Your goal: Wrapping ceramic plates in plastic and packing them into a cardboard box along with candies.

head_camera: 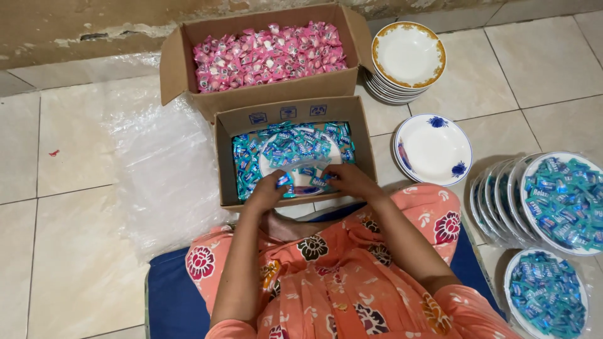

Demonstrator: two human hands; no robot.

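On the tiled floor [75, 251], seen from the head camera, two open cardboard boxes stand one behind the other. The near box [290, 116] holds blue-wrapped sweets [248, 160] and a white plate [295, 154] lying among them. Both hands reach into it: the left hand [267, 191] and the right hand [352, 181] each curl over the plate's near edge, fingers closed on the rim and on sweets there; the hands hide that edge. The far box [188, 75] is full of pink-wrapped sweets [270, 53]. A clear plastic sheet [163, 169] lies to the left. To the right: one stack of gold-rimmed bowls [408, 56], one single blue-flowered plate [433, 149], one leaning row of filled plates [553, 201], one filled plate [546, 295] lying flat. The person sits on a blue mat [173, 295]. A rough wall [75, 25] runs behind.
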